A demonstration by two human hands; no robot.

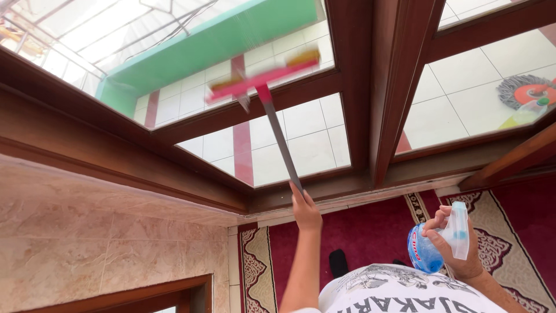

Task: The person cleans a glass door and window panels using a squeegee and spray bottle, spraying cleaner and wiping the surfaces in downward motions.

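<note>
My left hand (305, 210) is raised and grips the end of a long grey handle (281, 139). The handle carries a window squeegee with a red and yellow head (263, 76), which is blurred and lies against the glass pane (191, 46) near a dark wooden frame bar (243, 107). My right hand (460, 250) is held lower, close to my chest, and is closed around a blue spray bottle (425, 250) with a clear trigger head (459, 229). The two hands are well apart.
Dark brown wooden window frames (376, 87) divide several panes. Through the glass are white tiles with red stripes, a green beam (208, 43), a grey and orange mop head (528, 90) and a pale green bottle (524, 113). A beige marble wall (87, 243) is on the left, with red patterned carpet (370, 232) below.
</note>
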